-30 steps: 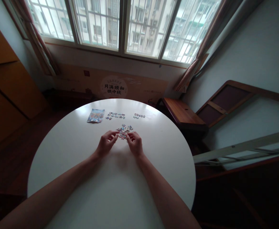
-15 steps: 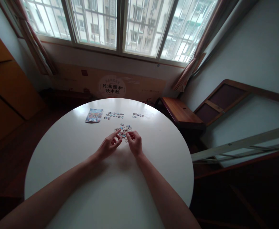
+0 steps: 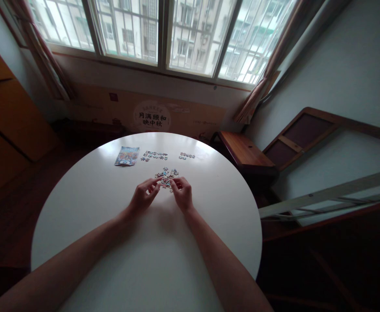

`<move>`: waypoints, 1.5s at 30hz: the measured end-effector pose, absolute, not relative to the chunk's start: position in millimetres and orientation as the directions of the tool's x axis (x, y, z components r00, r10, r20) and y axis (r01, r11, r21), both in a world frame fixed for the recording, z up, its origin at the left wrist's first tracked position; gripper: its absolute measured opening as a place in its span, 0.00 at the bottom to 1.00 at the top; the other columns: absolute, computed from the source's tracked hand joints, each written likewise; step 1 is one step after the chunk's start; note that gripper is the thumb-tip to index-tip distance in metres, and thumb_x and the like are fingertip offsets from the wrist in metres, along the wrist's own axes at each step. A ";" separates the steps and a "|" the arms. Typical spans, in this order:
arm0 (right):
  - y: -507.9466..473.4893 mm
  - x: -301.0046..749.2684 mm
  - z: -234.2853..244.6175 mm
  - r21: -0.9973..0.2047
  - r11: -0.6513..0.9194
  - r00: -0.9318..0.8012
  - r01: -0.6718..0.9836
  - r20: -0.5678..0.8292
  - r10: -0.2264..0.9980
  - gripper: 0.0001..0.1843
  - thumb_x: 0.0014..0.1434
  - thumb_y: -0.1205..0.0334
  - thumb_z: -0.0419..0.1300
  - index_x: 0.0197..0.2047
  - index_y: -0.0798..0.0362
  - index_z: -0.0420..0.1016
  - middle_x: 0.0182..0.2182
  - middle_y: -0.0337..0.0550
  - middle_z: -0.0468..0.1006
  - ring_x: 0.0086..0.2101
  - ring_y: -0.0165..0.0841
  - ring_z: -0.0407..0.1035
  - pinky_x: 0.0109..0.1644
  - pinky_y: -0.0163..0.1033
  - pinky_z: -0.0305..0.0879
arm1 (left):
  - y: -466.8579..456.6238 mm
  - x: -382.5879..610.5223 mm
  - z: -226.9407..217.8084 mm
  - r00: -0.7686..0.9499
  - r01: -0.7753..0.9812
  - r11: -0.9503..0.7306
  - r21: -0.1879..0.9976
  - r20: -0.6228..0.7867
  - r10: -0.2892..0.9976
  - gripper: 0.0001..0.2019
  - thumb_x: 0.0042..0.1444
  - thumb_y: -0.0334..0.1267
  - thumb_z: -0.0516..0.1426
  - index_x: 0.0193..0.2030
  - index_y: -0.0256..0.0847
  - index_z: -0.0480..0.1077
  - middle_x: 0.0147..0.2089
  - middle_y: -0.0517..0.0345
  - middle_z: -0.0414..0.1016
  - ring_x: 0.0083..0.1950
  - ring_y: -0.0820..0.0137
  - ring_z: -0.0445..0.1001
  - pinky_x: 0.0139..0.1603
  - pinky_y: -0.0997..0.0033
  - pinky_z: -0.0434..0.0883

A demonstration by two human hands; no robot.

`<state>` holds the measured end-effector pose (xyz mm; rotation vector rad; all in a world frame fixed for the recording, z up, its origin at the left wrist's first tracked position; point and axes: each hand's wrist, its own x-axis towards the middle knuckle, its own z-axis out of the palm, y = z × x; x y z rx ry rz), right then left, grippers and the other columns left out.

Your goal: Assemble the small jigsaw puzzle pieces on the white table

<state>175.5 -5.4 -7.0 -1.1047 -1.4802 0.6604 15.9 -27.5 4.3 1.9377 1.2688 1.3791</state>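
A small heap of colourful jigsaw pieces (image 3: 166, 175) lies near the middle of the round white table (image 3: 118, 242). My left hand (image 3: 142, 196) rests at its near left edge, fingers curled in a pinch at the pieces. My right hand (image 3: 182, 194) sits at the near right edge, fingers curled too. What each pinch holds is too small to make out. Two short joined rows of pieces (image 3: 153, 155) (image 3: 186, 155) lie farther back. A printed picture card (image 3: 126, 155) lies at the far left of them.
A dark wooden side table (image 3: 245, 152) stands beyond the table's right edge. A folded wooden frame (image 3: 310, 134) leans on the right wall. A cardboard panel with printed characters (image 3: 151, 116) stands under the window. Orange cabinets (image 3: 4, 121) are at the left.
My left hand stretched its fingers out toward the heap half a second ago and has curled them back into a pinch. The view shifted slightly downward.
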 end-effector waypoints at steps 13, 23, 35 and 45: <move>-8.1 174.6 -3.2 -0.851 0.449 0.023 0.273 0.473 0.881 0.10 0.57 0.58 0.57 0.29 0.54 0.74 0.27 0.39 0.70 0.25 0.27 0.64 0.29 0.33 0.63 | -25.2 14.4 5.1 0.008 0.393 -0.476 0.787 0.515 0.857 0.11 0.55 0.38 0.56 0.43 0.39 0.74 0.30 0.59 0.72 0.25 0.76 0.68 0.26 0.77 0.67; -13.3 174.3 0.0 -0.813 0.507 -0.021 0.286 0.524 0.851 0.09 0.58 0.60 0.57 0.30 0.54 0.74 0.28 0.40 0.70 0.26 0.27 0.64 0.30 0.33 0.63 | -24.3 13.2 3.0 0.000 0.363 -0.489 0.793 0.525 0.851 0.10 0.54 0.40 0.59 0.41 0.40 0.74 0.31 0.59 0.68 0.27 0.76 0.68 0.27 0.77 0.68; -11.2 173.4 -3.8 -0.799 0.537 -0.089 0.271 0.535 0.840 0.06 0.57 0.63 0.58 0.30 0.53 0.74 0.28 0.39 0.69 0.25 0.27 0.63 0.29 0.33 0.63 | -24.3 12.9 2.8 0.025 0.372 -0.512 0.774 0.543 0.840 0.06 0.54 0.38 0.58 0.34 0.39 0.75 0.32 0.58 0.70 0.27 0.76 0.69 0.27 0.77 0.67; -20.7 166.5 5.1 -0.805 0.533 -0.023 0.261 0.547 0.837 0.11 0.59 0.66 0.53 0.43 0.52 0.74 0.35 0.42 0.74 0.28 0.27 0.66 0.33 0.33 0.66 | -23.6 10.2 4.4 -0.079 0.409 -0.485 0.773 0.559 0.825 0.07 0.54 0.39 0.58 0.33 0.38 0.72 0.32 0.59 0.69 0.26 0.77 0.68 0.25 0.78 0.67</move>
